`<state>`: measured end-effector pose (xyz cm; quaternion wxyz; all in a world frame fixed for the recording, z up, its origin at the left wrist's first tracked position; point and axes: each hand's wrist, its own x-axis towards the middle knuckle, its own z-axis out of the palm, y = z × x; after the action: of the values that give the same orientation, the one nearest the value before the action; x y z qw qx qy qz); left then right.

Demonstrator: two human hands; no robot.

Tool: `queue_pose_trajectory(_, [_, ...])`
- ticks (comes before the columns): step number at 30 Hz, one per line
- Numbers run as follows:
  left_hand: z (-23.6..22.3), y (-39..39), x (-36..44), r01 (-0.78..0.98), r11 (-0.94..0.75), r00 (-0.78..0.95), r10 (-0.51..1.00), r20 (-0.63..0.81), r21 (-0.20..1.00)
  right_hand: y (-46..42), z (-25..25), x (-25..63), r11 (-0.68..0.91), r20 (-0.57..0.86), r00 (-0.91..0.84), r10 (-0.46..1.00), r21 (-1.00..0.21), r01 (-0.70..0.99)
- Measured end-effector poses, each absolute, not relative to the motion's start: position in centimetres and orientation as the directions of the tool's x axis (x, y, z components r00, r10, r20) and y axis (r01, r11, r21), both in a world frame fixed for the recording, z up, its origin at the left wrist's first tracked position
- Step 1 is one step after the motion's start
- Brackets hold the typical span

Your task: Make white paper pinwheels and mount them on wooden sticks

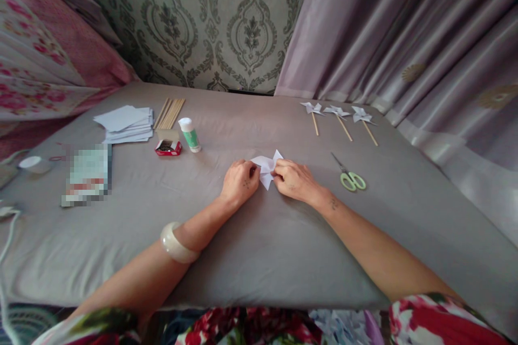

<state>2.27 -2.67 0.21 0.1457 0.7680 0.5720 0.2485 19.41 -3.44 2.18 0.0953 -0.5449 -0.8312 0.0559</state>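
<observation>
A folded white paper piece (267,167) with pointed flaps lies on the grey cloth-covered table (259,237), near the middle. My left hand (239,182) presses and pinches its left side with curled fingers. My right hand (293,179) pinches its right side, fingers closed on a flap. Both hands rest on the cloth. A pale bangle (175,245) sits on my left forearm.
Three finished paper pinwheels on sticks (338,116) lie at the back right. Green-handled scissors (350,178) lie right of my right hand. At back left are a stack of white paper (125,125), wooden sticks (170,112), a glue bottle (190,135) and a small red box (168,146).
</observation>
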Motion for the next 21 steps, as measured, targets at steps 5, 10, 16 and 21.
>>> queue_pose_trajectory(5, [0.2,-2.4,2.3,0.793,-0.293,0.225,0.956,0.19,0.534,-3.4,0.4,20.5,0.339,0.171,-0.292,0.941,-0.438,0.833])
queue_pose_trajectory(10, [0.2,-2.3,2.3,0.797,-0.297,0.239,0.955,0.178,0.525,-3.6,-0.7,20.7,0.361,0.275,-0.249,0.929,-0.524,0.771])
queue_pose_trajectory(16, [0.1,-2.3,2.3,0.811,-0.305,0.246,0.952,0.182,0.5,-3.7,-0.9,20.7,0.373,0.328,-0.222,0.918,-0.531,0.761])
queue_pose_trajectory(21, [0.0,-2.3,2.3,0.812,-0.31,0.248,0.95,0.189,0.495,-4.1,-0.7,20.7,0.38,0.355,-0.208,0.912,-0.534,0.755])
